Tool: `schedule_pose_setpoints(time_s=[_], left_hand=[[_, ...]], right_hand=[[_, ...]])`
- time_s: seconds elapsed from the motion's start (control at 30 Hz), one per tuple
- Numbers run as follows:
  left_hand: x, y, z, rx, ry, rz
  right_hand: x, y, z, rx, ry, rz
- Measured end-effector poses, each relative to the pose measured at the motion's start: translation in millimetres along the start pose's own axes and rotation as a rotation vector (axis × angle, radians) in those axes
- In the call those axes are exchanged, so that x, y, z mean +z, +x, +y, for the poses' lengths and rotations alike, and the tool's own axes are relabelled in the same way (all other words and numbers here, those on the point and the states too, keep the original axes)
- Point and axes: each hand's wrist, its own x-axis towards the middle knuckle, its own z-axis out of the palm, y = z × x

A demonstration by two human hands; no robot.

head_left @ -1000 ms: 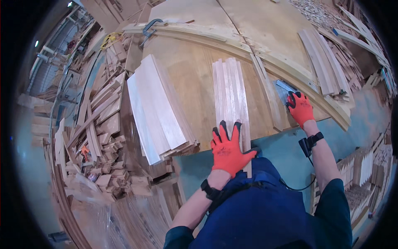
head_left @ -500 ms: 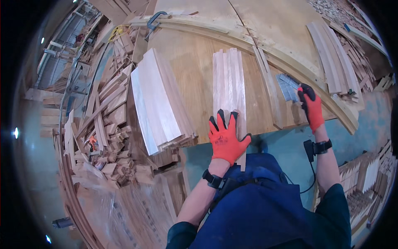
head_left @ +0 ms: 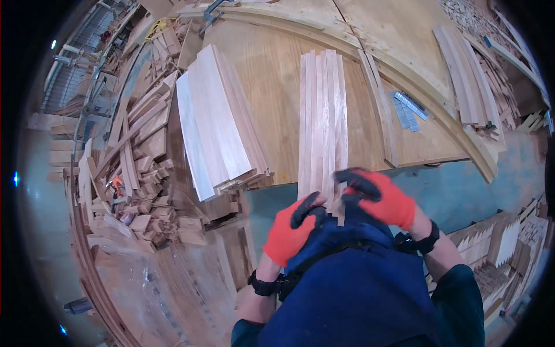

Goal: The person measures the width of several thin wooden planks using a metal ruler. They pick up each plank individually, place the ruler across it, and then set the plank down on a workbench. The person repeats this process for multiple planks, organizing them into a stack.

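Several narrow pale wood strips (head_left: 322, 110) lie side by side on the plywood bench, their near ends reaching past its front edge toward my apron. Beside those near ends, on the left, is my left hand (head_left: 291, 226) in a red glove with black fingertips. Its fingers are bent and apart from the thumb, with nothing seen in them. Over the right side of the same ends hovers my right hand (head_left: 383, 198), gloved alike; motion blurs its curled fingers, so whether they hold anything is unclear. Grey metal strips of fasteners (head_left: 406, 111) rest on the bench to the right.
A stack of wider boards (head_left: 217, 121) stands at the bench's left. A long wooden rail (head_left: 422, 87) crosses the back and right, with a blue clamp (head_left: 213, 11) at its far left. Scrap wood (head_left: 147, 211) is heaped on the left; more cut pieces (head_left: 480, 243) lie lower right.
My right hand has left the fastener strips and swung left to the near ends of the wood strips. My left hand, formerly flat on them, has drawn back toward me and bent its fingers.
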Motion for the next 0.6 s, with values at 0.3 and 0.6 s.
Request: schedule_pose_setpoints(time_s=[0.3,0.6], left_hand=[[-7.5,0.4,-38.7,0.321,0.199,-0.096],[-2.6,-3.2,-47.0,0.479,0.235,-0.083]], right_hand=[[66.7,1.5,5.6,0.175,-0.082,0.0],[82.3,-23.9,7.9,0.251,0.009,0.138]])
